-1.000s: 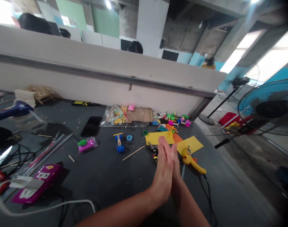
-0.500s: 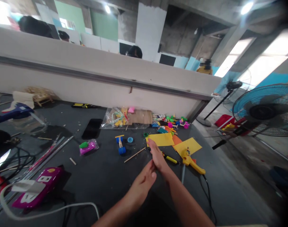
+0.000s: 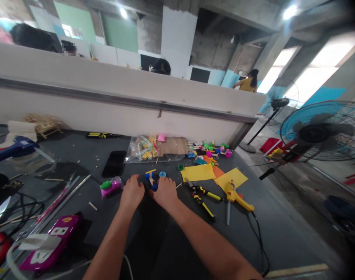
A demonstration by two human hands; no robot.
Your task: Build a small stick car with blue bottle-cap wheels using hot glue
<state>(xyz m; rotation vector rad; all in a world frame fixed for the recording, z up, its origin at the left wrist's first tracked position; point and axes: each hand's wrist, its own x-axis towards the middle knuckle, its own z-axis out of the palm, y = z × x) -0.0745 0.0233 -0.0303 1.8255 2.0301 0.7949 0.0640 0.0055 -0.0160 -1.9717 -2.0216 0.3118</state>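
A small toy car with blue wheels and a wooden-stick body [image 3: 151,178] sits on the dark table between my hands. My left hand [image 3: 132,193] is left of it, fingers bent forward and thumb apart, with nothing in it. At the car's right, my right hand [image 3: 166,193] reaches over the table, thumb apart from its fingers. It partly covers the near blue wheels, and whether it touches them I cannot tell. A loose blue disc [image 3: 162,174] lies just beyond its fingers. Black-and-yellow pliers [image 3: 203,196] lie spread on the table to the right.
A yellow glue gun [image 3: 235,196] with a cord lies beside yellow sheets [image 3: 197,172]. Behind are a plastic bag of parts [image 3: 145,147] and a phone [image 3: 113,163]. Pink packaged clay [image 3: 111,188] and a purple power strip [image 3: 53,243] are leftward. A fan [image 3: 317,132] stands right.
My hands were pressed together near the pliers. Now they are apart and further left, on either side of the toy car. The pliers are uncovered.
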